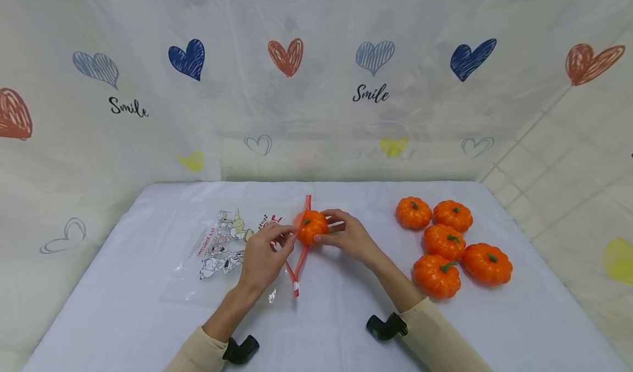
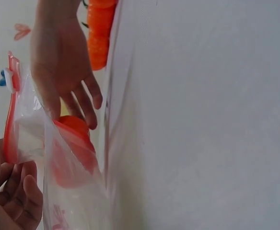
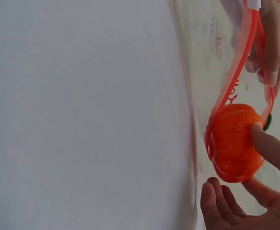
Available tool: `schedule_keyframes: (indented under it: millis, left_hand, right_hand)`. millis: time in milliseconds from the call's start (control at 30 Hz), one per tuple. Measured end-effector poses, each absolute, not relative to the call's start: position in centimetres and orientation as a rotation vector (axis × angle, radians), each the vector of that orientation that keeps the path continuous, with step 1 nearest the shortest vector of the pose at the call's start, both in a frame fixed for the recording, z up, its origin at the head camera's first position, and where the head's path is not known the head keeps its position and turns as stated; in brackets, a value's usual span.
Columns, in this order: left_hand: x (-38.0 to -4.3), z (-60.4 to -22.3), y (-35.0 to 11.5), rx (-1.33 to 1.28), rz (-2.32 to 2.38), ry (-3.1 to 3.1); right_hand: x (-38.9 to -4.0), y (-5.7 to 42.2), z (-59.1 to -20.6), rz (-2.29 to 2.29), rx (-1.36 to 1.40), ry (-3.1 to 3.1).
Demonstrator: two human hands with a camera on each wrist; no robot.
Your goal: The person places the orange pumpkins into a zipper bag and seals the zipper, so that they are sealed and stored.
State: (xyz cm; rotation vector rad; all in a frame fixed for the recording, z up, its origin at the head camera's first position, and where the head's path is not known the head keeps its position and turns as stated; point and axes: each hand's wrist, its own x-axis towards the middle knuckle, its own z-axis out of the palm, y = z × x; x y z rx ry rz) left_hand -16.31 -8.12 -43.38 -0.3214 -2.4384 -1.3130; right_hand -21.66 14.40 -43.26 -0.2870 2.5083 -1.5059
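Observation:
A clear zip bag (image 1: 185, 281) with cartoon animal prints lies on the table, its red zip edges (image 1: 300, 262) parted at the right side. My left hand (image 1: 264, 254) pinches one of these edges between thumb and fingers. In the bag's mouth sits a small orange toy pumpkin (image 1: 313, 228), partly behind the clear film in the left wrist view. My right hand (image 1: 353, 237) holds the pumpkin from its right side. The right wrist view shows the thumb on the pumpkin (image 3: 238, 143) and a finger under it, with other fingers away from it.
Several more orange toy pumpkins (image 1: 444, 241) stand grouped on the right part of the table. A white cloth (image 1: 336, 328) covers the tabletop. Behind it hangs a pale sheet (image 1: 321, 108) printed with hearts and the word Smile.

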Motion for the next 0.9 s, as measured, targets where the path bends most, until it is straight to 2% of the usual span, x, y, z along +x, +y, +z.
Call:
schedule_keyframes:
  millis: [900]
  left_hand:
    - [-16.4, -43.5, -8.4, -0.355, -1.394, -2.408]
  right_hand:
    - [-22.2, 13.2, -43.8, -1.481, -0.25, 2.523]
